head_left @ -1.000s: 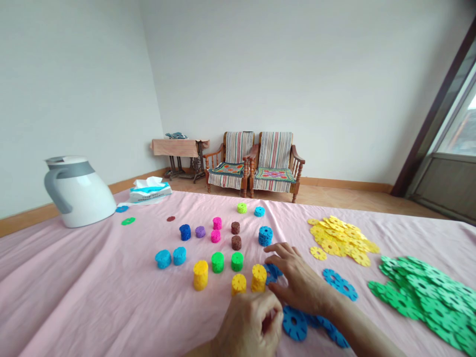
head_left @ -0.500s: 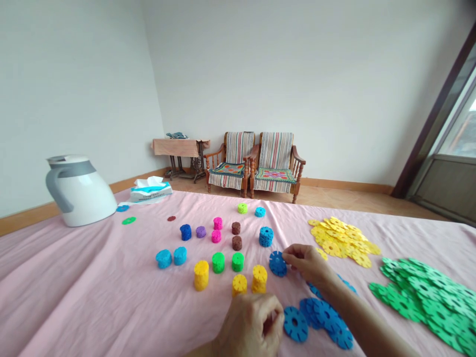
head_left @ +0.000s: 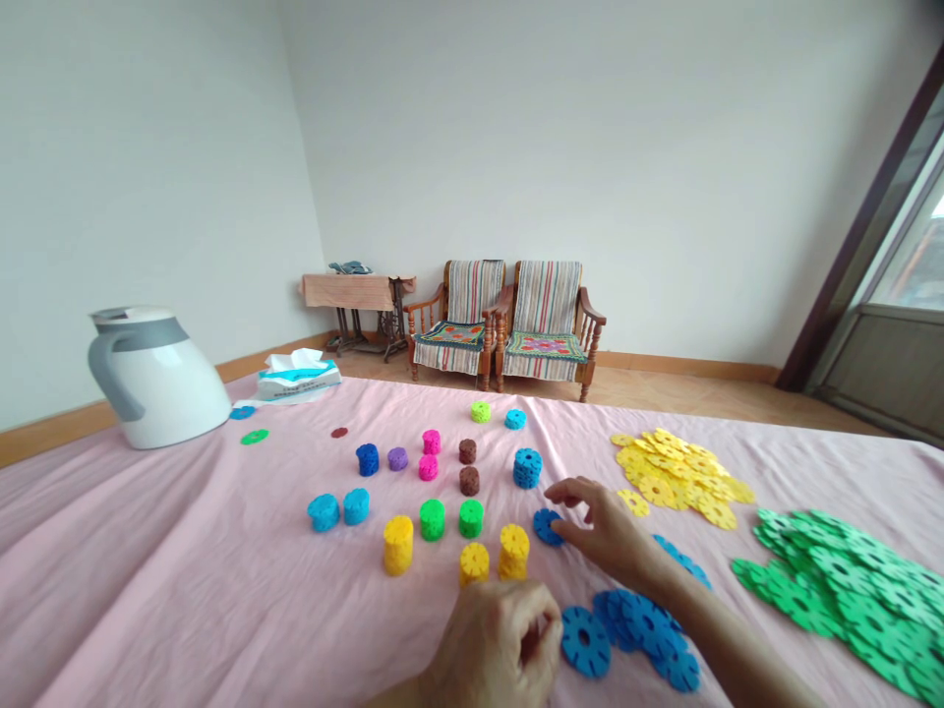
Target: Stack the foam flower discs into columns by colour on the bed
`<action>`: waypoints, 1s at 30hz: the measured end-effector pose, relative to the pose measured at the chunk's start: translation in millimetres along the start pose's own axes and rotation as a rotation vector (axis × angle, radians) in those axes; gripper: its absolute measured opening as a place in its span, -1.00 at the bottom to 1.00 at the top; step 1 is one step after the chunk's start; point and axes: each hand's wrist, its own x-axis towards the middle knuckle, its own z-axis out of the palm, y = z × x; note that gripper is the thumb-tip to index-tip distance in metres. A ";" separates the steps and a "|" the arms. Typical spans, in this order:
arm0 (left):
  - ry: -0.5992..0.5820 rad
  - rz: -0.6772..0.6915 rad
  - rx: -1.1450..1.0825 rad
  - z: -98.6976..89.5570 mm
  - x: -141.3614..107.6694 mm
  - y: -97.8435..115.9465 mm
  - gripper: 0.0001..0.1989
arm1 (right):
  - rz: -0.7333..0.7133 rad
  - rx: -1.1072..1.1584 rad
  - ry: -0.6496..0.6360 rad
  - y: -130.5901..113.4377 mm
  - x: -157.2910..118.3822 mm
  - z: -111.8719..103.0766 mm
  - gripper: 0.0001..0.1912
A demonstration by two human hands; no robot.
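A white plastic jug is found tilted on the pink sheet, near a tissue packet; two wooden armchairs and a cloth-covered treadle table are noted along the far wall.

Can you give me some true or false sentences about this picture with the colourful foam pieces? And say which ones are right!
1. The right hand touches a blue foam flower-shaped disc. True.
2. The left hand is on top of the green foam discs. False: it is next to a short yellow foam stack, and the green discs lie far to the right.
3. Flat yellow foam discs lie in a heap on the pink cloth. True.
4. The two wooden armchairs have no seat pads. False: each has a colourful pad.
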 end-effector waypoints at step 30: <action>-0.014 -0.001 0.020 2.4 -2.7 1.3 -0.85 | -0.093 -0.013 -0.160 -4.2 -5.1 -5.4 -0.43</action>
